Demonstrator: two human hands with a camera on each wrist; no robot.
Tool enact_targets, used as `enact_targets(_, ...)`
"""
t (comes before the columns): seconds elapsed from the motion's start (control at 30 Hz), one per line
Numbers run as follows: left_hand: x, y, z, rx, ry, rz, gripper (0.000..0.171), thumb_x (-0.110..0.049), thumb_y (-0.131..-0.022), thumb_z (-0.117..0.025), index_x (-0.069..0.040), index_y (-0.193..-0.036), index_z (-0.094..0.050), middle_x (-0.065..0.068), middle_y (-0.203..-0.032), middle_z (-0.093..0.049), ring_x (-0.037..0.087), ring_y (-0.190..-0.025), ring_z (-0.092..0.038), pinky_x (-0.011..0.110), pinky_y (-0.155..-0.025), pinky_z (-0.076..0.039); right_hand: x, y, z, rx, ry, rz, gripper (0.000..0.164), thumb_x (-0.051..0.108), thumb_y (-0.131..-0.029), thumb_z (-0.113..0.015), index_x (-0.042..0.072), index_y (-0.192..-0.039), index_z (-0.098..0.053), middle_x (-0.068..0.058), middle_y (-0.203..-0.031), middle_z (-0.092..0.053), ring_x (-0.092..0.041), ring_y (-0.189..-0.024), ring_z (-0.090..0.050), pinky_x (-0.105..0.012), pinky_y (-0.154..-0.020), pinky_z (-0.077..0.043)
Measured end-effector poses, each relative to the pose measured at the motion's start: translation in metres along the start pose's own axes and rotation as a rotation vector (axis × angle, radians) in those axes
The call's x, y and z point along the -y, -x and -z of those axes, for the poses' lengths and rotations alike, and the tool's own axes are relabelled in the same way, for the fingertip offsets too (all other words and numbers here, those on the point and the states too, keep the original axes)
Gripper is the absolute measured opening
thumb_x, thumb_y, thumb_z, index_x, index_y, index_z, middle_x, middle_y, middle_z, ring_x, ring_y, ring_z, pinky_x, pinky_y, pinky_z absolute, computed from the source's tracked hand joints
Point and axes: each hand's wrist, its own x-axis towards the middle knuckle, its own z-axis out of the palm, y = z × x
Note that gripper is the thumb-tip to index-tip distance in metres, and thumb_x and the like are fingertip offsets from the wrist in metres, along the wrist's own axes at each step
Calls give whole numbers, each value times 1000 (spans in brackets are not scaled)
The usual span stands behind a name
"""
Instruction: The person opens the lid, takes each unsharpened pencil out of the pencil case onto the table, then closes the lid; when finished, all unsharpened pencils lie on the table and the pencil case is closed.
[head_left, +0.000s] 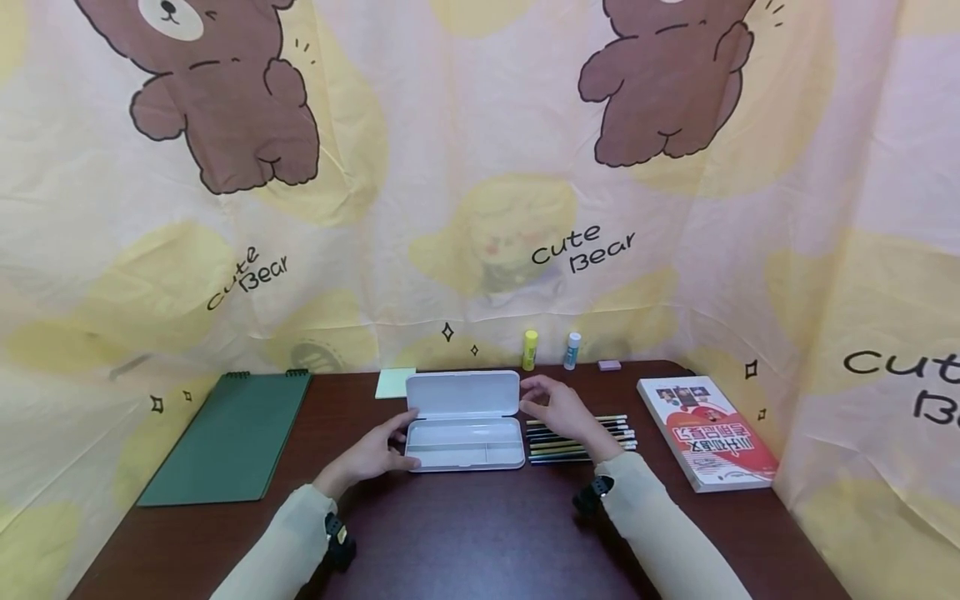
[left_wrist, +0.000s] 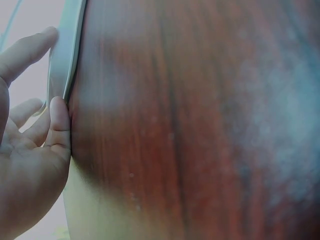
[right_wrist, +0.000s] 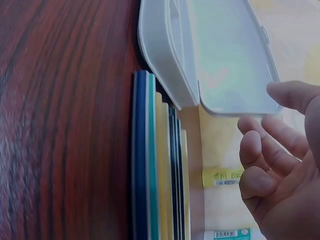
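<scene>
A white pencil case (head_left: 467,457) stands on the table with its lid (head_left: 462,395) raised at the back; its divided tray holds nothing. My left hand (head_left: 377,450) grips the case's left end, thumb at the front corner and fingers farther back. In the left wrist view, the left hand's fingers (left_wrist: 60,122) lie against the case's side wall (left_wrist: 67,55). My right hand (head_left: 558,408) is at the lid's right edge, fingers loosely bent. Its thumb (right_wrist: 287,95) overlaps the lid's rim in the right wrist view. Several pencils (head_left: 581,446) lie side by side right of the case, below that hand.
A green spiral pad (head_left: 225,442) lies at left, a book (head_left: 708,433) at right. Behind stand a yellow glue stick (head_left: 530,350) and a blue one (head_left: 572,352), beside a purple eraser (head_left: 610,366). Pale green sticky notes (head_left: 393,383) lie left of the lid.
</scene>
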Motion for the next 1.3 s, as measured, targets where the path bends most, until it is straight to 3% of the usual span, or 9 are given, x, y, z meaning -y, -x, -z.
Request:
enact_targets(0.17,1,0,-1,3,0,-3,93,-28,-78,-86,-26,-156,-35,9,-132,-55,22,-114,-51,33,-84,-48,3,-2,-4,-11,-14,4,48,24,-95,-69,18,-139,-54,-1,-106,-70,-16,-85,-63,-31,-71,-51)
enact_targets(0.6,2,2,-2,-36,-4,-27,87,-26,-77,-87,-17,-150,-42,7,-138,-54,23,-114,-53,32,-84,-50,9,3,-1,8,-20,9,33,29,-98,-63,20,-130,-60,-2,-108,-69,-17,-89,-64,-32,-73,-53)
enact_targets(0.83,1,2,-2,-64,19,0,82,-25,-76,-88,-14,-143,-43,8,-138,-54,24,-116,-55,36,-87,-52,9,8,4,49,-100,-17,27,35,-102,-58,23,-126,-61,-2,-110,-69,-33,-99,-67,-36,-78,-56)
enact_targets(0.97,1,3,-1,-56,69,-23,85,-23,-76,-88,-10,-142,-36,14,-142,-54,25,-117,-54,33,-87,-52,10,10,7,68,-107,-25,28,40,-103,-53,24,-125,-61,-2,-112,-71,-35,-93,-66,-38,-77,-55)
enact_targets(1.13,-1,4,-1,-42,135,-62,97,-17,-76,-88,-13,-148,-24,20,-147,-51,29,-117,-53,29,-82,-50,10,13,9,79,-96,-31,31,44,-104,-50,24,-124,-61,-4,-109,-73,-34,-91,-65,-34,-75,-53)
enact_targets(1.3,-2,6,-3,-46,77,-88,99,-18,-77,-87,-21,-152,-22,19,-148,-50,29,-116,-54,30,-81,-49,9,15,9,95,-100,-34,30,44,-104,-48,23,-121,-63,-8,-108,-72,-31,-90,-66,-40,-80,-56)
